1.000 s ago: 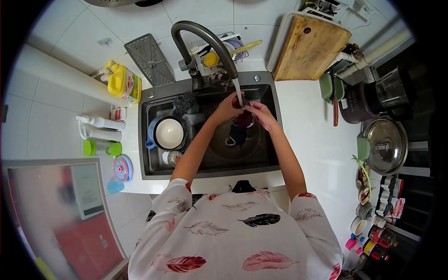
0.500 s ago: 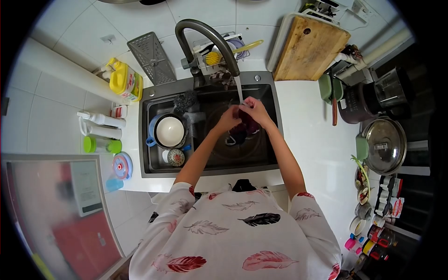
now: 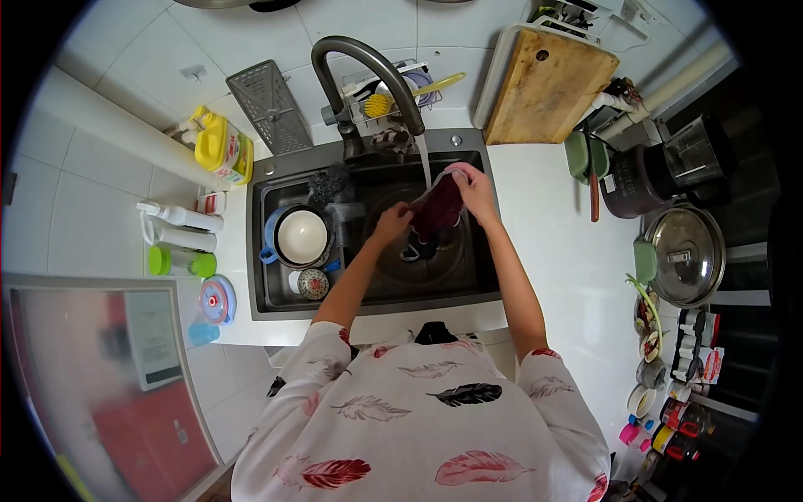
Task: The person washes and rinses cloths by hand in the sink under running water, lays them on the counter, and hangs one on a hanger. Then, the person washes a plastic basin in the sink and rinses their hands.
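Note:
A dark red cloth (image 3: 438, 206) is stretched between my two hands over the right part of the dark sink (image 3: 376, 307). My left hand (image 3: 392, 222) pinches its left edge, and my right hand (image 3: 473, 191) grips its upper right corner. Water runs from the curved faucet (image 3: 368, 52) just behind the cloth. Below it, a dark item with white edging (image 3: 421, 248) lies in the sink.
In the sink's left part are a white bowl (image 3: 302, 237), a patterned round item (image 3: 314, 284) and a dark scrubber (image 3: 328, 184). A yellow bottle (image 3: 222, 151) stands back left; a wooden cutting board (image 3: 548, 88) leans back right. A blender (image 3: 661, 171) is at far right.
My hands were close together under the water with the cloth bunched. They have moved apart, my left hand leftward and my right hand rightward, and the cloth is spread between them.

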`<state>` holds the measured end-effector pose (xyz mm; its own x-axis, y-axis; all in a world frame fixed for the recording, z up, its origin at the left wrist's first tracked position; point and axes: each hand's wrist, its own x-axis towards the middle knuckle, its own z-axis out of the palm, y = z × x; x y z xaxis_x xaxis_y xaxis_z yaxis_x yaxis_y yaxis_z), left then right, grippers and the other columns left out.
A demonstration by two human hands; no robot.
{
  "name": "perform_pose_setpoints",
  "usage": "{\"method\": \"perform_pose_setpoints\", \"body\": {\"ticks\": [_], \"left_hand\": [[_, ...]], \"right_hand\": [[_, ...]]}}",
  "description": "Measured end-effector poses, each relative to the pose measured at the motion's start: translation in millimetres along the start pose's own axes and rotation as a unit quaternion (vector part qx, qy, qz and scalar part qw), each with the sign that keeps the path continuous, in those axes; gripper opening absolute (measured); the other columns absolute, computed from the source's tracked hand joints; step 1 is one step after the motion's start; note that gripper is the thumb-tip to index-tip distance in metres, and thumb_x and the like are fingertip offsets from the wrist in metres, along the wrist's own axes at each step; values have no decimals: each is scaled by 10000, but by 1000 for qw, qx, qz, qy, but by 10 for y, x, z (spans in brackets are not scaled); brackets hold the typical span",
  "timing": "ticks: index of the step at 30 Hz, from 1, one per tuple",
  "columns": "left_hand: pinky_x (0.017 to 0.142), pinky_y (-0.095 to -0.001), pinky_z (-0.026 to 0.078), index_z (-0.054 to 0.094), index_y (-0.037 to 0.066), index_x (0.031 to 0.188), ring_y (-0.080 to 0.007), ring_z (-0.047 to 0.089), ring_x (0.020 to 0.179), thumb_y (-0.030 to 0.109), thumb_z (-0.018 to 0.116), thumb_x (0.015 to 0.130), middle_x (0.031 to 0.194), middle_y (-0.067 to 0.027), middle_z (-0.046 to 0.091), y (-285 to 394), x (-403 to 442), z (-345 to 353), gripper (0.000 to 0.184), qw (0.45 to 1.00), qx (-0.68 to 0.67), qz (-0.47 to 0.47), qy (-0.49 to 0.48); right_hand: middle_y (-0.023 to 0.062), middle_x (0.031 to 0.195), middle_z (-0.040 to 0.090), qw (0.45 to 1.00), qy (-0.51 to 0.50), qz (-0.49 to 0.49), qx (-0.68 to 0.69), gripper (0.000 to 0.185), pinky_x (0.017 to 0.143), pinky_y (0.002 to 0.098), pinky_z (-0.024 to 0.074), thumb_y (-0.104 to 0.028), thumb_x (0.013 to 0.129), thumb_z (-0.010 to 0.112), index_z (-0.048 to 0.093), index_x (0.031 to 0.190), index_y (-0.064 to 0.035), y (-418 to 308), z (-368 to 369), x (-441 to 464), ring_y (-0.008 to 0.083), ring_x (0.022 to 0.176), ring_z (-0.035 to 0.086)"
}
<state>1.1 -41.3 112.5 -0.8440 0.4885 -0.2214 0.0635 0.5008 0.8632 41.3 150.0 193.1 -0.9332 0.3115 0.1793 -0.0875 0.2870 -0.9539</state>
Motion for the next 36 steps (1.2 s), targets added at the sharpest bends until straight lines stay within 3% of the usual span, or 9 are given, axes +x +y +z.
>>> {"method": "perform_pose_setpoints", "body": {"ticks": [4, 7, 11, 13, 17, 21, 25, 27, 36], "left_hand": [[675, -344, 430, 531, 4, 918, -336, 547, 788, 261, 463, 790, 823, -206, 557, 31, 95, -15, 295, 992, 19, 46, 119], [676, -332, 431, 543, 4, 899, -298, 567, 769, 263, 464, 797, 806, -178, 574, 166, 202, -36, 289, 996, -16, 11, 90], [656, -315, 439, 544, -8, 890, -214, 577, 744, 254, 491, 800, 803, -113, 583, 257, 264, 21, 282, 990, -125, -61, 31], [624, -274, 447, 536, -11, 912, -144, 561, 743, 213, 536, 787, 821, -70, 570, 447, 216, -13, 256, 902, -405, -142, -44], [601, -247, 455, 521, -15, 949, -139, 558, 725, 151, 563, 769, 823, -79, 561, 655, 226, -84, 248, 812, -535, -187, -142], [587, -224, 448, 548, -10, 939, -126, 560, 682, 102, 545, 753, 796, -60, 570, 603, 277, -9, 216, 901, -389, -127, -146], [595, -259, 450, 589, 24, 902, -153, 576, 659, 24, 497, 687, 732, -89, 593, 594, 340, -4, 234, 984, -145, 10, -103], [600, -276, 450, 597, 40, 894, -174, 583, 655, 7, 485, 661, 717, -110, 595, 630, 360, -14, 261, 991, -49, 97, -82], [640, -334, 443, 568, 43, 872, -317, 560, 723, 26, 503, 689, 750, -165, 570, 767, 350, -63, 195, 960, 162, 230, 0]], "right_hand": [[92, 678, 542, 987, 84, 27, -134, 133, 590, 244, 401, -126, 807, 485, 547, 866, -24, -39, -85, -43, 123, 620, 491], [89, 663, 547, 966, 110, -104, -209, 137, 568, 246, 404, -131, 802, 491, 551, 847, -16, 72, -67, -62, 122, 601, 498], [72, 650, 547, 987, 103, 0, -125, 134, 552, 240, 405, -129, 789, 511, 557, 842, -14, 128, 42, -117, 107, 589, 499], [55, 653, 552, 991, 107, 23, -76, 134, 550, 234, 408, -124, 777, 529, 563, 844, -13, 147, 134, -182, 91, 589, 497], [40, 674, 557, 998, 0, 14, -58, 114, 568, 208, 410, -54, 764, 526, 587, 852, -12, 115, 307, -402, 79, 613, 497], [50, 722, 571, 994, -80, 39, 57, 175, 573, 210, 418, 26, 721, 494, 597, 857, -16, 145, 286, -521, 90, 627, 523], [86, 872, 536, 975, 44, -4, -219, 329, 656, 262, 447, 36, 602, 553, 540, 923, -36, 237, 93, -334, 205, 730, 554], [111, 911, 518, 958, 60, -143, -240, 383, 650, 289, 445, 13, 582, 587, 507, 953, -44, 316, 43, -222, 236, 772, 543], [85, 584, 557, 984, 40, 32, -172, 142, 513, 266, 429, -84, 623, 622, 575, 728, 0, 137, 46, -80, 156, 513, 533]]}}
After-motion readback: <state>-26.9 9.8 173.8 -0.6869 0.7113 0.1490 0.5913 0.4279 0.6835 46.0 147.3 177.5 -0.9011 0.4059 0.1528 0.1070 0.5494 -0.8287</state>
